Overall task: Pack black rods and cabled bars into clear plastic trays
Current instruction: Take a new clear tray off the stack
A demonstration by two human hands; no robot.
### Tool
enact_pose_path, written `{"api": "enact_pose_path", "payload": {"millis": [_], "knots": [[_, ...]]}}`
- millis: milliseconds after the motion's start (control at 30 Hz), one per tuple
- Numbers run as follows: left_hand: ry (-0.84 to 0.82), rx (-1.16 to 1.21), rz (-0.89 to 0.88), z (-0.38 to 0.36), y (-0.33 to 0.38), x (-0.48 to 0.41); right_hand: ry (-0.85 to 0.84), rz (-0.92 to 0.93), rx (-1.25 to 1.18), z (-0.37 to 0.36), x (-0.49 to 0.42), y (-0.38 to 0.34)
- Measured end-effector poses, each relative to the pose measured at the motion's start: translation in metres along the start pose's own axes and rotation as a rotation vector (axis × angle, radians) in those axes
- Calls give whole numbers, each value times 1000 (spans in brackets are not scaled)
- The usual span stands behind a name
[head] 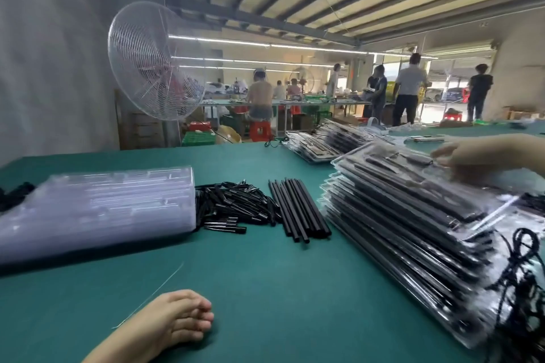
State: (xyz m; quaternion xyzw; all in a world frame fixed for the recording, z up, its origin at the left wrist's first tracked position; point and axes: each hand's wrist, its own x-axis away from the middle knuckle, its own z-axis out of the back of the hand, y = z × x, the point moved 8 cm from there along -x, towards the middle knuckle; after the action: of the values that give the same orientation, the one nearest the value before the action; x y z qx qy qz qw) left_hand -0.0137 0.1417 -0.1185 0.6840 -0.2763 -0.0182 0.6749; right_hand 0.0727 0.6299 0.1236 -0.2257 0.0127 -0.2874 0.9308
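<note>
The left hand is resting loosely curled and empty on the tabletop, black rods lying at its 1 o'clock. The right hand is touching the tray stack at 2 o'clock, its grip too blurred to tell.

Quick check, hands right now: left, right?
Left hand: open, loosely curled on the green table, holding nothing.
Right hand: over the top tray; blurred, grip cannot be told.

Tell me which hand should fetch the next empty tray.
Probably left: the left hand lies idle on the side of the clear tray stack; the right hand is at the filled trays opposite.
</note>
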Motion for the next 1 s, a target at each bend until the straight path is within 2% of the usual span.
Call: {"api": "enact_pose_path", "payload": {"millis": [67, 200, 267, 333, 400, 467, 533, 600, 767, 833, 1000], "knots": [[-9, 5, -1, -2, 1, 2, -18, -68, 198, -5, 0, 4], [-9, -32, -24, -4, 5, 5, -107, -54, 681, -13, -7, -2], [-5, -41, -35, -4, 6, 7, -39, -33, 809, -7, -7, -14], [0, -38, -38, -4, 5, 8, 103, 27, 807, -5, -4, -39], [-1, -32, -37, -4, 5, 8, 141, 119, 765, -20, -3, -65], [-6, -46, -41, -5, 6, 8, -29, 70, 720, -47, 2, -82], [-4, -57, -45, -5, 6, 8, -215, -79, 760, -68, 10, -85], [3, -65, -49, -4, 5, 8, -248, -216, 796, -73, 18, -85], [-10, -78, -62, -8, 4, 11, 34, -331, 669, -86, -4, -71], [-17, -91, -64, -10, 5, 11, 97, -382, 589, -91, -10, -61], [-33, -139, -80, -13, 8, 13, 144, -252, 551, -93, -34, -58]]}}
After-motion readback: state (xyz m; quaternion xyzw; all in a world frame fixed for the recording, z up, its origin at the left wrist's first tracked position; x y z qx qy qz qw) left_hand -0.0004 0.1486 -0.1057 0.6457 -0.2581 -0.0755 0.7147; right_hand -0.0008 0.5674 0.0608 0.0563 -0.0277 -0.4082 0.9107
